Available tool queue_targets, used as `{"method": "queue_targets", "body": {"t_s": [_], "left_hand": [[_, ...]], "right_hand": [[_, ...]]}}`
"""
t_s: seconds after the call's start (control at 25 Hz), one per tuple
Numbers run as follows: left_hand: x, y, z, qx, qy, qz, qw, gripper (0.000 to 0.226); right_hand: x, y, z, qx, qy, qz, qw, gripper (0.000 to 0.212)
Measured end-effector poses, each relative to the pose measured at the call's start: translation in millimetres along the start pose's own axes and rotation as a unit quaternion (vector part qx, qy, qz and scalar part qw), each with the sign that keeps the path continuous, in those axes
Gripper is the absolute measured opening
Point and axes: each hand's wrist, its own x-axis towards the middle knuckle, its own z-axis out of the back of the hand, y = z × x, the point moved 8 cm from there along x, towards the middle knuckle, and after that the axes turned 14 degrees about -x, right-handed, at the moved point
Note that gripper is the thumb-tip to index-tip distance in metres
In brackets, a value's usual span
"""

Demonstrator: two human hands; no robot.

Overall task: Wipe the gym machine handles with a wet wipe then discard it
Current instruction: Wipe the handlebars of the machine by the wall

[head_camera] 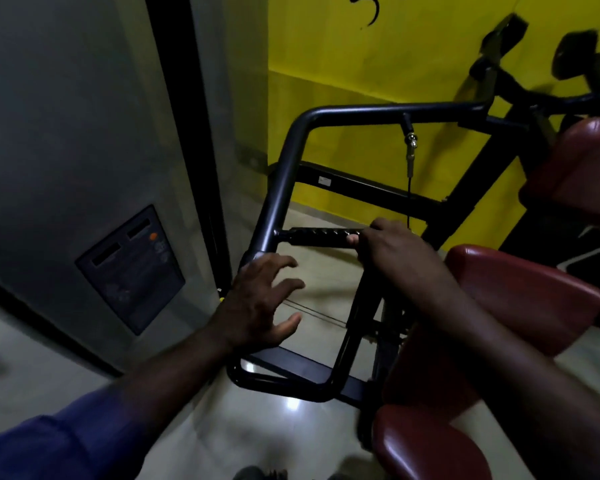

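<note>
A black ribbed handle juts sideways from the black tubular frame of the gym machine. My right hand grips the handle's right end, with fingers curled round it. I cannot tell whether a wipe lies under the fingers; none shows. My left hand hovers with spread fingers just below and left of the handle, by the bend of the frame tube. It holds nothing.
Dark red padded seat and arm pads stand at the right. A grey weight-stack cover with an instruction plate fills the left. A yellow wall is behind, and glossy tiled floor lies below. A thin cable hangs from the top bar.
</note>
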Motion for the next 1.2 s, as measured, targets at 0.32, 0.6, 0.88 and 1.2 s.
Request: {"method": "queue_targets", "body": {"t_s": [0.32, 0.6, 0.88, 1.2], "left_hand": [[34, 62, 14, -0.026, -0.118, 0.348, 0.930, 0.098], [31, 69, 5, 0.014, -0.128, 0.338, 0.932, 0.097], [31, 68, 4, 0.013, -0.127, 0.358, 0.925, 0.093], [29, 67, 2, 0.018, -0.128, 0.354, 0.926, 0.091]], "right_hand": [[101, 58, 0, 0.131, 0.217, 0.149, 0.956, 0.054], [115, 52, -39, 0.113, 0.345, 0.220, 0.906, 0.086], [101, 88, -24, -0.104, 0.129, 0.302, 0.939, 0.025], [101, 80, -77, 0.446, 0.403, 0.199, 0.774, 0.032]]}}
